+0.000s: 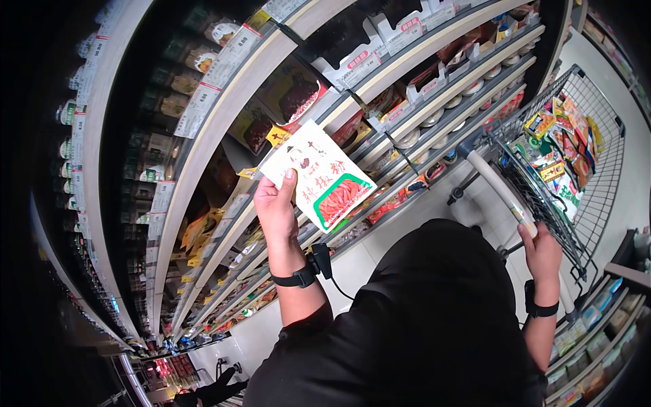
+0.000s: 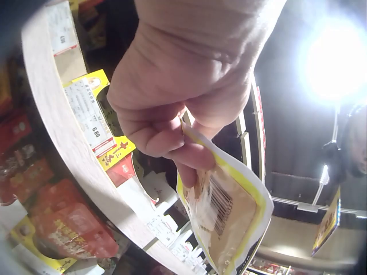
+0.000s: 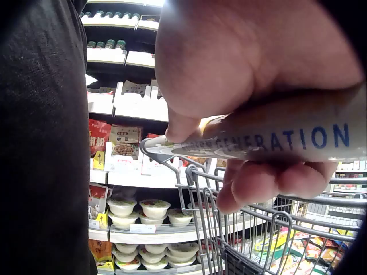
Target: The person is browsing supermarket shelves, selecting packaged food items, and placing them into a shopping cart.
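Note:
My left hand (image 1: pixel 277 203) pinches a white packet of chili powder (image 1: pixel 319 180) by its edge, thumb on the printed front. Red peppers inside a green border show on that front, which faces up in the head view. In the left wrist view the packet's back (image 2: pixel 229 209) shows a barcode and a yellow border, with the fingers of the left hand (image 2: pixel 172 126) bent against it. My right hand (image 1: pixel 542 251) grips the handle (image 1: pixel 498 186) of a shopping cart. Lettering on the handle (image 3: pixel 275 140) shows between thumb and fingers in the right wrist view.
Store shelves (image 1: pixel 285 51) with price labels run along the left. A box of red packets (image 1: pixel 298 95) stands behind the held packet. Several colourful packages (image 1: pixel 563 149) lie in the cart's wire basket (image 1: pixel 610 163). Stacked white bowls (image 3: pixel 155 212) fill lower shelves. Another shelf (image 1: pixel 597 339) stands at the right.

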A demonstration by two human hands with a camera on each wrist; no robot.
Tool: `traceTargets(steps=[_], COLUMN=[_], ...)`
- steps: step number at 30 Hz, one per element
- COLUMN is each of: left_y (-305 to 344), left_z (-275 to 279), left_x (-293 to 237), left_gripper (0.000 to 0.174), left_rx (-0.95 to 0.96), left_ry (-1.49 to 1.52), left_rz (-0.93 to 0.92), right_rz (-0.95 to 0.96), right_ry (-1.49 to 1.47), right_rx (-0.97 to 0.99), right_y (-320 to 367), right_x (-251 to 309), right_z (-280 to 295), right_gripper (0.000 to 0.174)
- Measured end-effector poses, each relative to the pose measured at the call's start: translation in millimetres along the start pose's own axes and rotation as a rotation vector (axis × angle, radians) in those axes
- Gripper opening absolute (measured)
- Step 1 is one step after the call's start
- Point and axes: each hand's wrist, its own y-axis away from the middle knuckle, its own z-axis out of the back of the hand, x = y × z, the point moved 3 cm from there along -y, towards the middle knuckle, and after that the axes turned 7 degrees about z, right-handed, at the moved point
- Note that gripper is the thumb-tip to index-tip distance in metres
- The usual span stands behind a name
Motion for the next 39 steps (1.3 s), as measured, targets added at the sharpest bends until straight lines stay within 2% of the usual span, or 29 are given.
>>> traceTargets(steps=[1,4,7,9,10,13,14,17,20,23,27,30,33,36,39], left_y=[-0.6,-3.1,-1.2,4.1,7.3,15.6,19.1,24.3,23.7,26.1,29.7,32.6,35.5,37.9,38.6], left_z=[-0.4,-5.7,-15.9,-24.8,-28.5,-47.1,-57.3,-79.7,-87.5,-91.0,-96.7,-100.9,-104.9,-108.1,-108.3], left_x=[-0.3,-1.1,-3.6,-4.9,-3.9,-0.9,-2.5,-5.4,-9.4,-9.4,-13.8,-15.8,-18.9,-19.1,-18.3], left_gripper=[0.022,0.022,0.022,0.023,0.025,0.024,0.023,0.017,0.015,0.015,0.015,0.016,0.016,0.015,0.014], left_rx=[-0.004,0.004,0.092,0.219,0.275,0.474,0.499,0.552,0.600,0.574,0.585,0.584,0.594,0.596,0.606], left_ry=[-0.008,-0.033,-0.092,-0.179,-0.196,-0.246,-0.283,-0.374,-0.532,-0.515,-0.534,-0.541,-0.572,-0.565,-0.571], left_rz=[0.002,0.004,-0.014,-0.022,0.006,0.088,0.098,0.104,0.068,0.062,0.072,0.082,0.084,0.093,0.090], right_rz=[-0.004,0.214,0.637,0.576,0.418,-0.021,0.000,-0.227,-0.266,-0.310,-0.169,-0.200,-0.259,-0.221,-0.172], right_ry=[0.003,-0.146,-0.344,-0.556,-0.651,-0.982,-1.011,-1.286,-1.253,-1.278,-1.311,-1.343,-1.368,-1.353,-1.295], right_rx=[0.013,-0.370,-0.487,-0.258,-0.025,0.235,0.278,0.403,0.422,0.428,0.336,0.413,0.568,0.626,0.491], right_y=[-0.4,6.9,31.4,50.1,56.1,63.1,65.5,71.5,70.8,64.9,53.2,49.7,49.2,44.2,42.4], right_x=[-0.9,0.8,16.2,2.6,-5.5,-42.1,-58.2,-71.4,-68.5,-57.3,-45.8,-43.0,-56.9,-59.8,-51.4], right_z=[0.2,0.9,18.7,-1.4,-13.3,-54.1,-73.7,-101.1,-93.0,-78.1,-74.9,-72.7,-90.1,-99.7,-90.9], right_gripper=[0.046,0.030,0.020,0.023,0.011,0.021,0.034,0.031,0.031,0.031,0.032,0.034,0.038,0.041,0.044])
